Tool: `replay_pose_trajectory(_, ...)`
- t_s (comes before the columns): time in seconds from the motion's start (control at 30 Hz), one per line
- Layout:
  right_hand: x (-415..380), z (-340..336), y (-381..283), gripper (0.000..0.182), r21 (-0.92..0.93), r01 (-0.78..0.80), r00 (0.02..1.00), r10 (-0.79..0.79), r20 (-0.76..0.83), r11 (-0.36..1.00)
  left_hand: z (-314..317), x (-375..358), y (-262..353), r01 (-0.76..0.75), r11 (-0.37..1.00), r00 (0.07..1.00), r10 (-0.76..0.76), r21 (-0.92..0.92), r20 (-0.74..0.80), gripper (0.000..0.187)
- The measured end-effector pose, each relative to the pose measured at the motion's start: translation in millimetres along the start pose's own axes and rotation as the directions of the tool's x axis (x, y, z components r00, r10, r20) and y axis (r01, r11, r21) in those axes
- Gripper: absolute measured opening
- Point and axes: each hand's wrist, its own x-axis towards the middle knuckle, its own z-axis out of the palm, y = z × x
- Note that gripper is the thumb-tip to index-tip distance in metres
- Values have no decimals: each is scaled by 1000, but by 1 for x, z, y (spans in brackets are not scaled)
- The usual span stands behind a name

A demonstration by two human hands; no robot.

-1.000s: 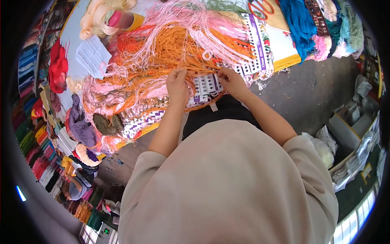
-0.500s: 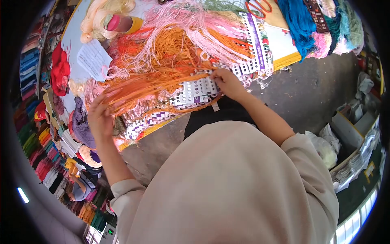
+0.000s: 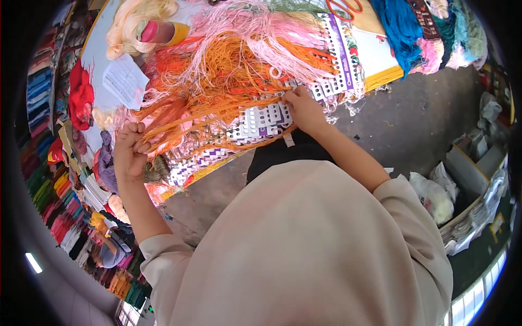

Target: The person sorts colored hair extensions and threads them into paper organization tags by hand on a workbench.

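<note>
Orange threads (image 3: 217, 111) stretch between my two hands over the table. My left hand (image 3: 130, 149) is at the left end of them, its fingers curled round the strands. At the right end my right hand (image 3: 302, 108) pinches the orange threads beside the punched white cards (image 3: 263, 119). Pink threads (image 3: 228, 24) and more orange strands lie in a tangled heap beyond my hands. A purple-and-white card strip (image 3: 342, 51) with a row of holes lies to the right of the heap.
A paper sheet (image 3: 126, 80), red yarn (image 3: 80, 95) and a thread cone (image 3: 155, 32) are on the left. Orange-handled scissors (image 3: 345, 8) and blue yarn (image 3: 399, 32) lie at upper right. A person (image 3: 111, 252) is at lower left. Plastic bags (image 3: 432, 198) are at right.
My left hand has shifted slightly left and down, its fingers now more curled. The orange strands beside it have drawn into narrower bundles. My right hand stays nearly in place.
</note>
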Motion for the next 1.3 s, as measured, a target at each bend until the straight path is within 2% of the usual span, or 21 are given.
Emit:
replay_pose_trajectory(0.03, 0, 2, 0, 10, -32, -5, 1000, 5, -10, 999, -11, 2, 3, 15, 998, 1000, -14, 61, -15, 15)
replay_pose_trajectory(0.13, 1, -6, -8, 10, -53, -83, 993, 87, 75, 995, -26, -12, 21, -151, 939, 942, 231, 308, -243, 13)
replay_pose_trajectory(0.2, 0, -8, -9, 11, -37, -79, 994, 81, 75, 996, -102, -12, 54, -205, 952, 975, 218, 227, -32, 11)
replay_pose_trajectory(0.27, 2, -8, -7, 11, -23, -69, 995, 70, 75, 997, -142, -14, 75, -259, 940, 956, 282, 223, -77, 14)
replay_pose_trajectory(0.33, 2, -3, -4, 11, -69, -72, 996, 75, 40, 995, -171, -20, 104, -291, 885, 835, 420, 363, -355, 23)
replay_pose_trajectory(0.37, 1, -4, -4, 11, -71, -72, 996, 75, 40, 995, -211, -24, 128, -311, 909, 859, 394, 277, -326, 29)
replay_pose_trajectory(0.47, -3, -9, 2, 11, -61, -57, 997, 61, 57, 997, -290, -52, 165, -383, 855, 547, 514, 349, -661, 33)
replay_pose_trajectory(0.57, -4, -12, 8, 14, 83, 62, 998, -60, -27, 995, -385, -59, 173, -460, 848, 598, 515, 264, -614, 31)
replay_pose_trajectory(0.6, -4, -18, 7, 12, 148, 28, 996, -14, -93, 989, -345, -58, 148, -434, 852, 754, 521, 292, -399, 32)
replay_pose_trajectory(0.67, -4, -22, 13, 13, 217, -21, 977, 65, -201, 976, -198, -44, 81, -363, 899, 880, 417, 246, -226, 19)
replay_pose_trajectory(0.73, -1, -31, 14, 14, 240, -80, 982, 118, -145, 968, -119, -17, 16, -181, 978, 980, 170, -108, -108, 39)
replay_pose_trajectory(0.77, 1, -35, 14, 16, 257, -136, 983, 164, -89, 957, -60, -8, -14, -31, 967, 999, 35, -254, 13, 38)
replay_pose_trajectory(0.83, 5, -34, 19, 17, 230, -147, 984, 166, -65, 962, -13, 28, -88, 52, 959, 983, -1, -278, 181, 39)
replay_pose_trajectory(0.9, 6, -27, 25, 18, 177, -82, 996, 85, -9, 981, 40, 53, -150, 316, 891, 877, -142, -327, 459, 41)
replay_pose_trajectory(0.93, 6, -25, 28, 19, 77, -34, 999, 35, -20, 996, 88, 49, -164, 296, 943, 898, -221, -152, 379, 38)
replay_pose_trajectory(0.97, 6, -25, 26, 19, 71, -35, 999, 36, -18, 997, 114, 54, -181, 342, 938, 859, -287, -56, 424, 35)
replay_pose_trajectory(1.03, 5, -27, 19, 20, 37, -60, 998, 61, -19, 998, 173, 58, -208, 356, 933, 857, -346, 48, 383, 28)
replay_pose_trajectory(1.1, 6, -27, 21, 19, 45, -39, 999, 41, -35, 998, 213, 62, -224, 288, 911, 862, -380, 294, 334, 25)
replay_pose_trajectory(1.2, 6, -29, 23, 18, 65, -40, 999, 40, 5, 997, 247, 70, -246, 14, 767, 949, -213, 642, 234, 23)
replay_pose_trajectory(1.23, 6, -28, 25, 18, 65, -42, 999, 42, 5, 997, 249, 72, -251, 14, 766, 948, -214, 642, 234, 23)
replay_pose_trajectory(1.3, 7, -29, 27, 16, 64, 32, 999, -29, -46, 997, 248, 75, -262, -159, 738, 978, 24, 656, 210, 21)
